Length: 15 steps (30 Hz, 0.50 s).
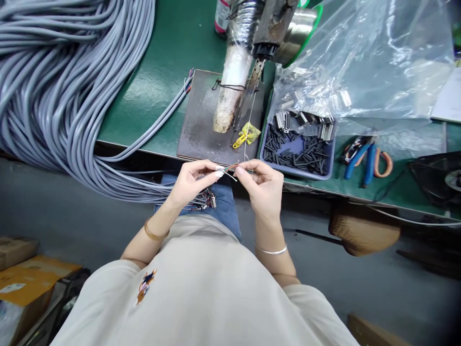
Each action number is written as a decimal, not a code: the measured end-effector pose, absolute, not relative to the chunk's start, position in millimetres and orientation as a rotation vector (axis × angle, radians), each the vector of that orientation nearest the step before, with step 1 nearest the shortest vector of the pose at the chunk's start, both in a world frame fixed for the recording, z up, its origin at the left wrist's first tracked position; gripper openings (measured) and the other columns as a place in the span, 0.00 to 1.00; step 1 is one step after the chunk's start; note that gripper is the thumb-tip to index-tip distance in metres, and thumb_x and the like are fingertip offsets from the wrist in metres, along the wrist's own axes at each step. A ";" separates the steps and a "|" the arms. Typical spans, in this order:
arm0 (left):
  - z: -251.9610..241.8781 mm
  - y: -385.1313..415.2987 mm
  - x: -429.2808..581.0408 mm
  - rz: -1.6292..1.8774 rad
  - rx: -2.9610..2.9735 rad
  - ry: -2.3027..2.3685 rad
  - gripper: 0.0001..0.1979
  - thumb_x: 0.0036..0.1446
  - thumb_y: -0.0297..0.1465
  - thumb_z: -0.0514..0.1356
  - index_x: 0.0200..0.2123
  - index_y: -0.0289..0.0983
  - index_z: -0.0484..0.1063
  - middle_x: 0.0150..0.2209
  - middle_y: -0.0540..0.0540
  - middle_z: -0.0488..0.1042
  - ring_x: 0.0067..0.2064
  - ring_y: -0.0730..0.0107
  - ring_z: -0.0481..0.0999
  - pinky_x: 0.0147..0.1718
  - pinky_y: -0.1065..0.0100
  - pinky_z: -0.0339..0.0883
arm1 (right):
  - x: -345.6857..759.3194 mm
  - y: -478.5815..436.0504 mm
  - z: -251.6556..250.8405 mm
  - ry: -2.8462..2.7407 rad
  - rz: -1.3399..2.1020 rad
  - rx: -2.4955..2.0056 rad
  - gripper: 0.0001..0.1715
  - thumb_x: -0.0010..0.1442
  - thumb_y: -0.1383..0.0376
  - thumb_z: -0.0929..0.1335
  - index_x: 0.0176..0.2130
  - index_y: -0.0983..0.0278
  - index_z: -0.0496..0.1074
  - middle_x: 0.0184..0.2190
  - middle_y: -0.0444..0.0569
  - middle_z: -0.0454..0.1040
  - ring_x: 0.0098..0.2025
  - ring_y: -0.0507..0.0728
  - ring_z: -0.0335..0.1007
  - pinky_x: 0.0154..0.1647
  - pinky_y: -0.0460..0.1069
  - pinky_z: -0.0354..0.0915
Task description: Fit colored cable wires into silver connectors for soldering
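Observation:
My left hand (189, 182) pinches the end of a cable at the bench's front edge, thumb against forefinger. From that pinch several thin coloured wires (230, 167) and a white wire (229, 176) stick out toward the right. My right hand (264, 185) has its thumb and forefinger closed on the tips of the coloured wires. Over my lap hang grey cables (144, 190), their ends carrying small metal connectors (211, 199). Just beyond my fingers lies a dark plate (201, 110) with a yellow piece (239, 139) on it; a thin solder strand (251, 115) hangs above.
A large grey cable bundle (72, 72) covers the bench's left side. Above the plate stand a wrapped tube (236, 62) and a solder spool (300, 31). At right are a blue tray (317, 176) of black sleeves and connectors, a plastic bag (370, 62) and pliers (369, 163).

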<state>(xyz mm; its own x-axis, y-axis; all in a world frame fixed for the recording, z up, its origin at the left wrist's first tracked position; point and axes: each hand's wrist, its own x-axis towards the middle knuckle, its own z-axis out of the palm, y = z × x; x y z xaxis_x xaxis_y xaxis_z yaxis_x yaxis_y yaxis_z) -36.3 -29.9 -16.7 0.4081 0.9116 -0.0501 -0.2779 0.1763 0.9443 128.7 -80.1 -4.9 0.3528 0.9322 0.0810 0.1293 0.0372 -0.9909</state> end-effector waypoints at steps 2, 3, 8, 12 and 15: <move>-19.3 -31.1 -34.4 0.966 1.094 0.754 0.11 0.48 0.37 0.75 0.31 0.36 0.82 0.30 0.48 0.81 0.32 0.75 0.78 0.37 0.72 0.72 | 127.6 -82.6 -2.7 -1.097 0.882 -1.428 0.11 0.56 0.59 0.74 0.30 0.64 0.77 0.26 0.43 0.75 0.19 0.44 0.53 0.17 0.42 0.49; -20.3 -31.3 -34.0 0.960 1.114 0.762 0.12 0.48 0.38 0.75 0.31 0.36 0.82 0.31 0.48 0.81 0.33 0.74 0.78 0.37 0.72 0.72 | 126.8 -83.2 -2.0 -1.110 0.895 -1.434 0.11 0.56 0.59 0.74 0.30 0.65 0.77 0.27 0.43 0.75 0.18 0.43 0.49 0.17 0.42 0.46; -22.3 -31.4 -34.7 0.978 1.210 0.770 0.12 0.52 0.38 0.73 0.31 0.35 0.81 0.31 0.47 0.80 0.33 0.73 0.78 0.37 0.71 0.71 | 123.7 -81.5 0.4 -1.093 0.912 -1.457 0.10 0.54 0.60 0.74 0.29 0.65 0.75 0.24 0.40 0.71 0.18 0.42 0.43 0.17 0.43 0.39; -25.3 -33.1 -35.0 1.034 1.327 0.758 0.08 0.56 0.34 0.70 0.34 0.35 0.82 0.31 0.47 0.79 0.33 0.74 0.76 0.34 0.73 0.69 | 122.8 -82.6 1.3 -1.101 0.909 -1.443 0.10 0.55 0.61 0.74 0.29 0.65 0.74 0.24 0.40 0.70 0.18 0.41 0.41 0.18 0.44 0.39; -27.3 -33.3 -34.9 1.082 1.457 0.761 0.06 0.59 0.33 0.68 0.35 0.35 0.83 0.30 0.47 0.78 0.29 0.77 0.71 0.28 0.74 0.63 | 123.8 -84.6 -1.3 -1.076 0.899 -1.453 0.11 0.57 0.59 0.75 0.30 0.65 0.75 0.26 0.41 0.71 0.19 0.42 0.44 0.19 0.45 0.40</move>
<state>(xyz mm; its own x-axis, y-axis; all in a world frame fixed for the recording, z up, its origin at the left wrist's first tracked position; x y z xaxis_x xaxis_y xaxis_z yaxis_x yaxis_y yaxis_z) -34.9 -33.3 -27.3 0.3730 0.9042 0.2079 -0.1096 -0.1796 0.9776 123.8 -84.6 -1.3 0.3092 0.9508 0.0209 0.1483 -0.0265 -0.9886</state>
